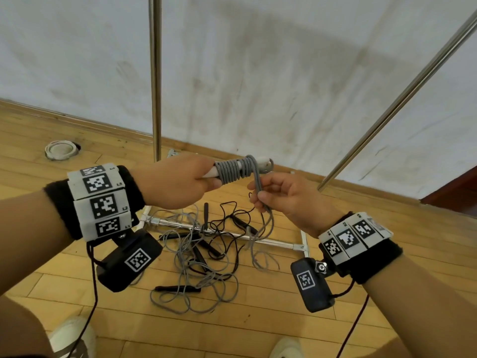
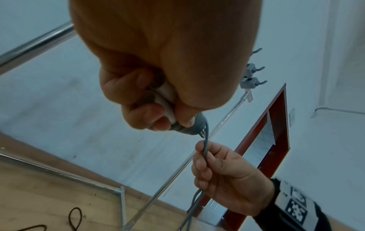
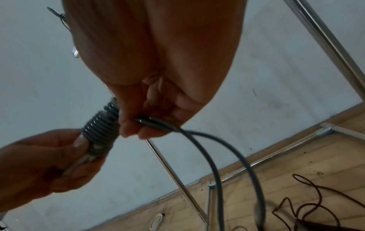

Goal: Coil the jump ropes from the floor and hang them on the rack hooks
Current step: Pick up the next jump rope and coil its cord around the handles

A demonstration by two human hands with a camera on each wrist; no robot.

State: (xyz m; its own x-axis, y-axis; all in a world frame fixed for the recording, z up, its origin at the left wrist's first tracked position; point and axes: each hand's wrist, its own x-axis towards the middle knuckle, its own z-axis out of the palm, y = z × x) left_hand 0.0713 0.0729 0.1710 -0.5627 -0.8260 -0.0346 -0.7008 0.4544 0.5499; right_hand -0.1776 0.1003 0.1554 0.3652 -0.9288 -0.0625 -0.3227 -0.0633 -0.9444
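Left hand [image 1: 178,183] grips white handles [image 1: 260,161] at chest height, fingers curled round them; grey rope [image 1: 233,171] wound in tight turns about handles; right hand [image 1: 286,197] just beside, fingers closed on doubled grey strand trailing down to floor; tangle of grey and black ropes [image 1: 206,254] on wooden floor [image 1: 258,326] over rack base [image 1: 273,242]; hooks [image 2: 254,75] on rack rail, seen in left wrist view.
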